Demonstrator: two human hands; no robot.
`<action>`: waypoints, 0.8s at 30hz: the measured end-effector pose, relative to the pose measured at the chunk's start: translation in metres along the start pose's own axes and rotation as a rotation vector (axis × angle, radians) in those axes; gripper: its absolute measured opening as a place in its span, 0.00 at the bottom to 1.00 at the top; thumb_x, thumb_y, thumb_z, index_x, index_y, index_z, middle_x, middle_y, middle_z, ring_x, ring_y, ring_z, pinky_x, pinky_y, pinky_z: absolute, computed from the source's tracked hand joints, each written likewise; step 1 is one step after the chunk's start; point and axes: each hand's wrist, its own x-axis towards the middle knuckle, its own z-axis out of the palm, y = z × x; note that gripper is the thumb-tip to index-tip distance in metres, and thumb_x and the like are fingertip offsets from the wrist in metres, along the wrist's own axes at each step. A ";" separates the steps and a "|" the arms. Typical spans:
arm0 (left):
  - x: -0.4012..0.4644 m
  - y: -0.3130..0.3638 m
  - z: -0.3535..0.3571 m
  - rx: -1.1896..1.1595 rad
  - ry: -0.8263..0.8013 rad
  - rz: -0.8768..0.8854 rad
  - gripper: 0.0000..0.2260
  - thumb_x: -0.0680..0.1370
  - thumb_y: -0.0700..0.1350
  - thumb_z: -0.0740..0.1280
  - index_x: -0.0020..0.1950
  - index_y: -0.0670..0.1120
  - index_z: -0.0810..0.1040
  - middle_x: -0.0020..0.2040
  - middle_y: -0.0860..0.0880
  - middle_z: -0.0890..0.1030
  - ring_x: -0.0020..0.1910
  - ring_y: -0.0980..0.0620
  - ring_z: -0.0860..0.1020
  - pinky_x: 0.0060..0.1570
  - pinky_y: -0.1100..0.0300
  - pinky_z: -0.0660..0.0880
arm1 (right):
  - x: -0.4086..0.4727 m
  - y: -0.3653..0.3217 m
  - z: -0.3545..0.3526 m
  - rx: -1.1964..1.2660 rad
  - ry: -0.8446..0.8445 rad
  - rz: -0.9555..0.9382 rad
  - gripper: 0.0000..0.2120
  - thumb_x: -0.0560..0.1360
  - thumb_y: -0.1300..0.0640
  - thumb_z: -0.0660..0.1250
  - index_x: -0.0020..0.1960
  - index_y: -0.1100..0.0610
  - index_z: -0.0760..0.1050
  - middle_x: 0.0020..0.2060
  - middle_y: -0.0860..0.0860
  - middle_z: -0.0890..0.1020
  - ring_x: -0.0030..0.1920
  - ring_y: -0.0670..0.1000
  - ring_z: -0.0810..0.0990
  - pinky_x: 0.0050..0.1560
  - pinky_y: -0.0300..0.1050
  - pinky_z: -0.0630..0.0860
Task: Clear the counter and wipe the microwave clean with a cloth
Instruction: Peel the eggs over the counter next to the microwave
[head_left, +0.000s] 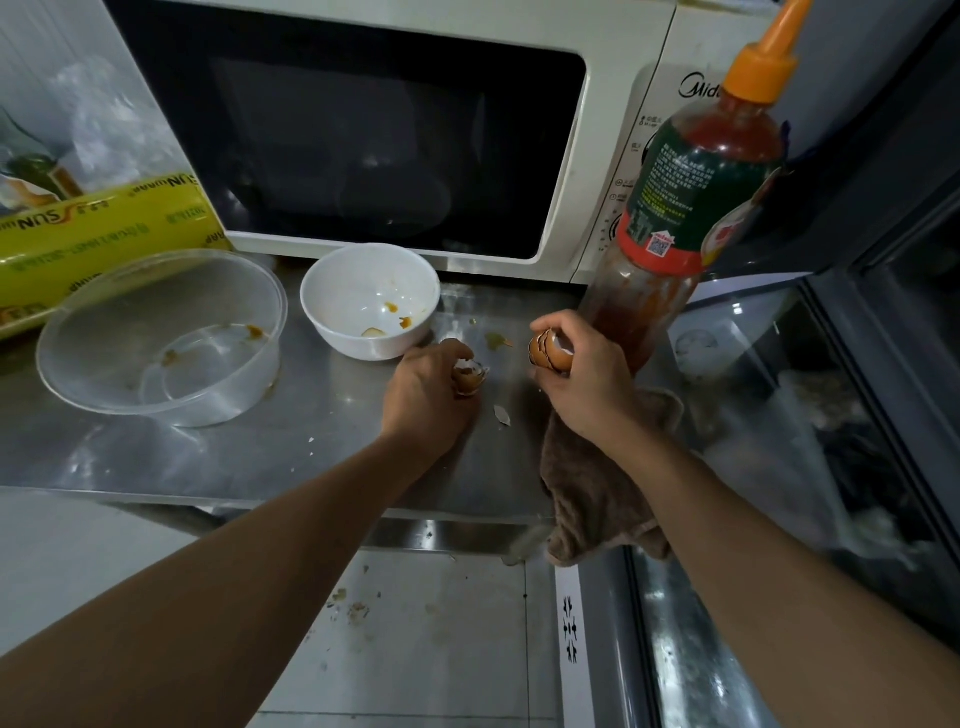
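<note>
At centre frame my left hand (426, 389) curls round a broken eggshell (470, 378) on the counter (208, 457); my right hand (582, 379) pinches another shell half (550, 353) just above it. Both look light and brittle, so I'd cup them loosely. The soft cloth (597, 499) drapes over the counter edge beneath my right wrist.

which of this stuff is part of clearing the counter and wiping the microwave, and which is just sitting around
Job:
left hand gripping an eggshell
right hand gripping another eggshell
shell fragment
white bowl
clear plastic container
sauce bottle
brown cloth
microwave

Lying about:
cling-wrap box
</note>
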 end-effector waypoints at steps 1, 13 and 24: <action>0.000 0.000 0.000 -0.002 -0.001 0.002 0.12 0.69 0.40 0.72 0.52 0.43 0.79 0.47 0.42 0.82 0.48 0.44 0.79 0.45 0.49 0.78 | 0.001 0.000 0.000 -0.014 -0.017 0.001 0.18 0.70 0.65 0.72 0.57 0.54 0.74 0.48 0.46 0.75 0.45 0.44 0.75 0.38 0.17 0.66; -0.009 -0.001 -0.019 -0.019 -0.002 0.004 0.14 0.68 0.41 0.72 0.53 0.46 0.78 0.49 0.45 0.81 0.45 0.47 0.79 0.43 0.59 0.76 | 0.028 -0.007 0.006 -0.236 -0.330 0.061 0.18 0.67 0.64 0.71 0.54 0.52 0.75 0.54 0.53 0.78 0.54 0.53 0.76 0.46 0.40 0.70; -0.030 -0.004 -0.043 -0.040 -0.033 -0.022 0.15 0.68 0.42 0.73 0.53 0.47 0.78 0.50 0.46 0.81 0.48 0.47 0.79 0.46 0.52 0.78 | -0.005 -0.026 -0.002 -0.281 -0.455 0.097 0.16 0.65 0.61 0.73 0.51 0.52 0.77 0.48 0.49 0.80 0.49 0.50 0.79 0.49 0.44 0.77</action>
